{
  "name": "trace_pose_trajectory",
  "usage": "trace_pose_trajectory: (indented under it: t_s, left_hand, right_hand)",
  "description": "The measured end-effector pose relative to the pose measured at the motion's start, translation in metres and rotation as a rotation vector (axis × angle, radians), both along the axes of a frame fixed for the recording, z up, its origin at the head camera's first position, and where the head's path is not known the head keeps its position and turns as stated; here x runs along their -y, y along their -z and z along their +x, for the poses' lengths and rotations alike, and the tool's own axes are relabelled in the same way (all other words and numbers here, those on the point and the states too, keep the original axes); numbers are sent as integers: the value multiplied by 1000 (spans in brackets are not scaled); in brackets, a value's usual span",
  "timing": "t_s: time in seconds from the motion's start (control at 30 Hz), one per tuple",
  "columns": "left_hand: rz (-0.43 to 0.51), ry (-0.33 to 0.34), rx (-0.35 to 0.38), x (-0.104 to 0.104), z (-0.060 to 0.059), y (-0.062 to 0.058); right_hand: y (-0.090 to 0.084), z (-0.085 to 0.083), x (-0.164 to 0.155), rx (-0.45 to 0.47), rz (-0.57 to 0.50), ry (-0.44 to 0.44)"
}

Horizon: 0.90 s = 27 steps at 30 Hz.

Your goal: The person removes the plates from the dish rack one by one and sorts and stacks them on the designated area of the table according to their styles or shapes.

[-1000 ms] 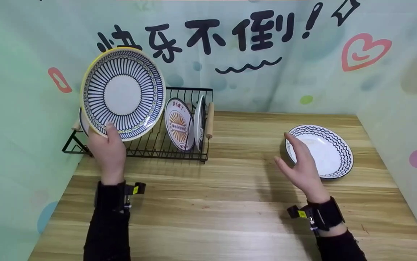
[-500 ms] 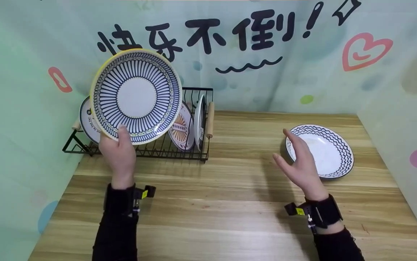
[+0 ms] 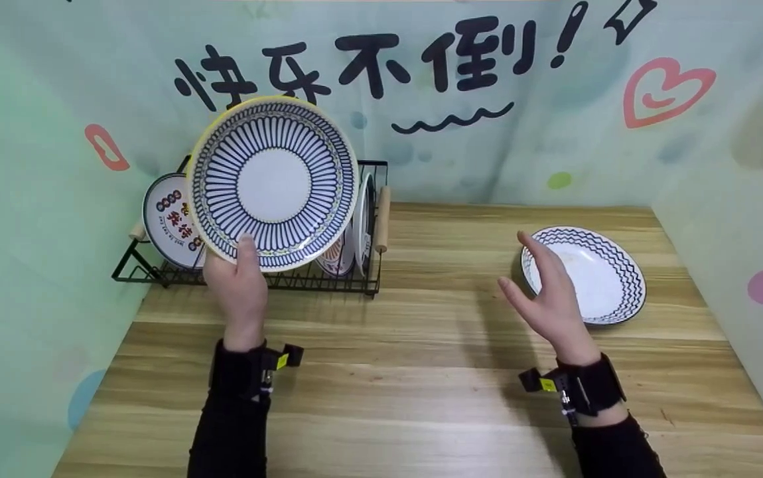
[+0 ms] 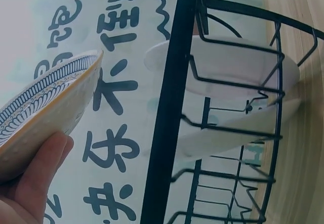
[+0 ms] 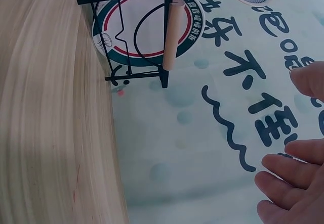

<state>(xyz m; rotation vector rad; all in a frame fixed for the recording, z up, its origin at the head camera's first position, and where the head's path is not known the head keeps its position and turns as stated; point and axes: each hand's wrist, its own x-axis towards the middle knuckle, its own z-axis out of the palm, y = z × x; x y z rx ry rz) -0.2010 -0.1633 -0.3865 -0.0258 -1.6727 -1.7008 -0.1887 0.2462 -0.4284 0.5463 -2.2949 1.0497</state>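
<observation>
Left hand (image 3: pixel 239 282) pinches the round blue-striped, yellow-rimmed ceramic plate (image 3: pixel 274 184) by its near rim, above the black wire rack (image 3: pixel 361 282). Right hand (image 3: pixel 549 302) hovers, fingers spread, empty; best kept clear of rack wires, judging by the tilt.

Head view looks forward and down from above the table (image 3: pixel 421 372), taking in both hands, the rack (image 3: pixel 328 275) at back left and the lettered wall (image 3: pixel 368 63). Left wrist view sits very close, looking past the plate (image 4: pixel 45 113) rim up through the rack (image 4: pixel 228 133) wires to the wall lettering. Right wrist view looks low across the table (image 5: pixel 45 133) toward the rack (image 5: pixel 147 42) from the far side. All three share rack and wall.
</observation>
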Motion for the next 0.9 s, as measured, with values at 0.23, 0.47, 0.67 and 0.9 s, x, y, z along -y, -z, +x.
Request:
trace_pose_trajectory:
  t_s: [0.23, 0.47, 0.67, 0.9]
  left_hand:
    - [7, 22, 32, -10, -2, 3]
    - [-23, 43, -17, -19, 0, 6]
    - [-31, 96, -31, -26, 4, 8]
    - [-78, 124, -45, -32, 7, 9]
  right_hand:
    - [1, 1, 0, 2, 3, 5]
    - [2, 1, 0, 16, -1, -4]
    - [3, 2, 0, 17, 3, 6]
    - [3, 2, 0, 15, 10, 13]
